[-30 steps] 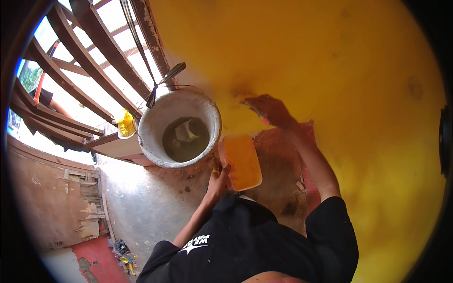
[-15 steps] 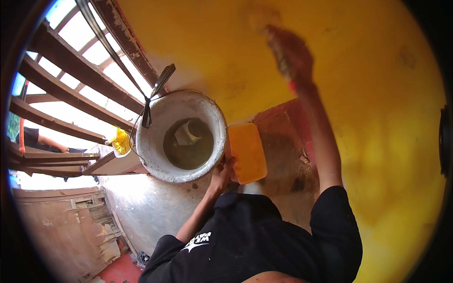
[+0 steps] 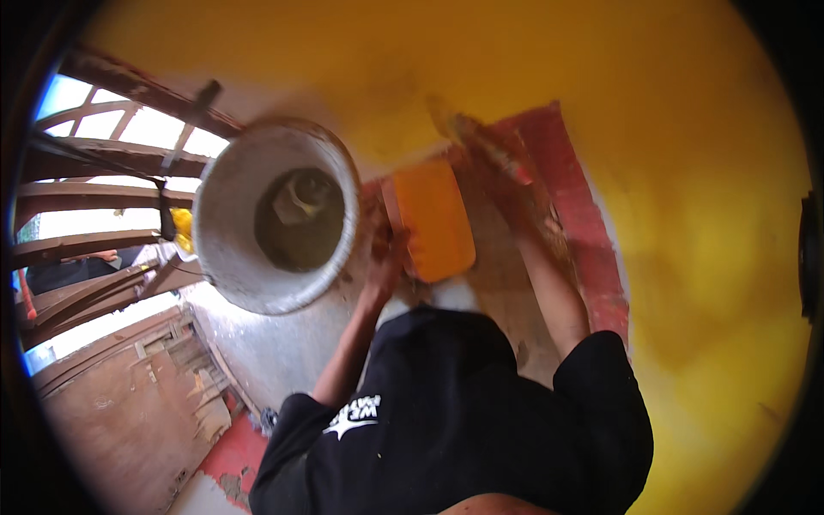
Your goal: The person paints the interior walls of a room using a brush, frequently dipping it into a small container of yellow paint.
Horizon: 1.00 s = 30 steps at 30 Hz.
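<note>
I see my left grip [image 3: 388,254] clamped on the tub [image 3: 436,221] by its side, seemingly to steady it near my right grip [image 3: 493,163], closed around a blurred tool [image 3: 444,118].

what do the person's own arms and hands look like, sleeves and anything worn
Both arms come out of short black sleeves, part of a black shirt with a white star-like print on its left side. The forearms are bare, and the left hand and right hand wear no gloves; blur hides finer detail.
</note>
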Each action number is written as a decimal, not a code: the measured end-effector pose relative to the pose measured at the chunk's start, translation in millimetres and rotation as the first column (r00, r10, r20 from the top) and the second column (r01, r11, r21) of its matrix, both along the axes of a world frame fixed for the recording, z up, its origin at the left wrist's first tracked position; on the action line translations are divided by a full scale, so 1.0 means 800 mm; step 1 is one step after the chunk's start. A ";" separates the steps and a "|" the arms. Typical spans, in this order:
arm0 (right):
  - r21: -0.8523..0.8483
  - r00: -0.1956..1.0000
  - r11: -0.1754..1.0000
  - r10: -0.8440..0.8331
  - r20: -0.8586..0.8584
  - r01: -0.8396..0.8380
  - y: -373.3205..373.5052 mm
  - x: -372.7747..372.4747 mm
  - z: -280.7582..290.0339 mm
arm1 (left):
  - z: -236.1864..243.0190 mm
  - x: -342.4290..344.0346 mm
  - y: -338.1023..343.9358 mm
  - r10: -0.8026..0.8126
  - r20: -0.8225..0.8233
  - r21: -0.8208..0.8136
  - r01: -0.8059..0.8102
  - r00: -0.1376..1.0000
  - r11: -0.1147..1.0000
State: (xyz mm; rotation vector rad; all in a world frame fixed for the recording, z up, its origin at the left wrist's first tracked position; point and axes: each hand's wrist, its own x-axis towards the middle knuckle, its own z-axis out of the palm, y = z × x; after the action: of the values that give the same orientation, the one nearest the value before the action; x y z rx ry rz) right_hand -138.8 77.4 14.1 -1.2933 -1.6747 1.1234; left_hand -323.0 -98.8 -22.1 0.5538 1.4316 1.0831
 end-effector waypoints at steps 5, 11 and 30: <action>0.055 0.825 0.904 -0.361 -0.435 0.425 -0.046 0.082 0.050 | 0.046 0.052 0.040 0.024 -0.009 0.212 -0.021 1.000 0.977; 0.073 0.811 0.856 -0.454 -0.370 0.512 -0.088 0.167 0.096 | 0.064 0.110 0.066 -0.026 0.004 0.118 0.025 1.000 0.993; 0.296 0.879 0.881 -0.434 0.199 0.368 -0.081 0.232 0.078 | 0.088 0.240 0.103 -0.362 -0.162 0.202 0.390 0.918 0.898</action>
State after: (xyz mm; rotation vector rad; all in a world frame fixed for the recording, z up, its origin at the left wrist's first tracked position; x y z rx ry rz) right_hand 46.9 12.8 76.2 -1.5807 -1.5626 0.4916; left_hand -130.6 -16.3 48.5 1.0356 1.2378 0.9163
